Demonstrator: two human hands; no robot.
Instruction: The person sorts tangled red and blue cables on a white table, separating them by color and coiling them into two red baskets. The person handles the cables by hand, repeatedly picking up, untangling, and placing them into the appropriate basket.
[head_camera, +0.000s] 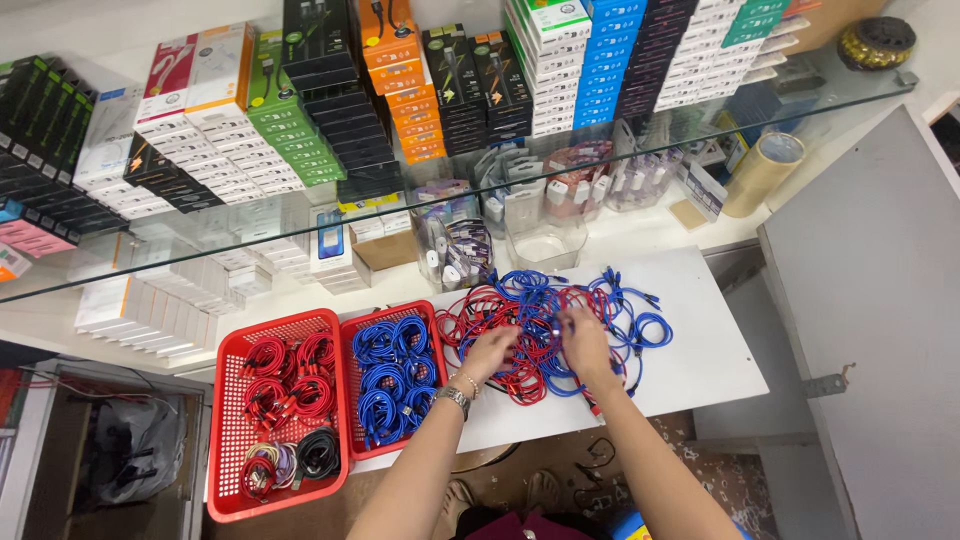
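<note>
A tangled heap of red and blue cables (545, 325) lies on a white board (700, 350). My left hand (490, 350), with a watch and bracelet at the wrist, rests on the heap's left side with fingers curled into red cables. My right hand (583, 340) presses on the heap's middle, fingers among red and blue strands. Left of the heap, a red basket (352, 400) holds coiled blue cables (395, 380). A larger red basket (228, 440) holds coiled red cables (285, 375) plus black and pale coils at its front.
A glass shelf (850, 90) above carries rows of small product boxes in several colours. Clear plastic tubs (545, 240) and a tape roll (762, 172) sit behind the board. A grey panel (870, 300) stands at the right. Open floor lies below the board.
</note>
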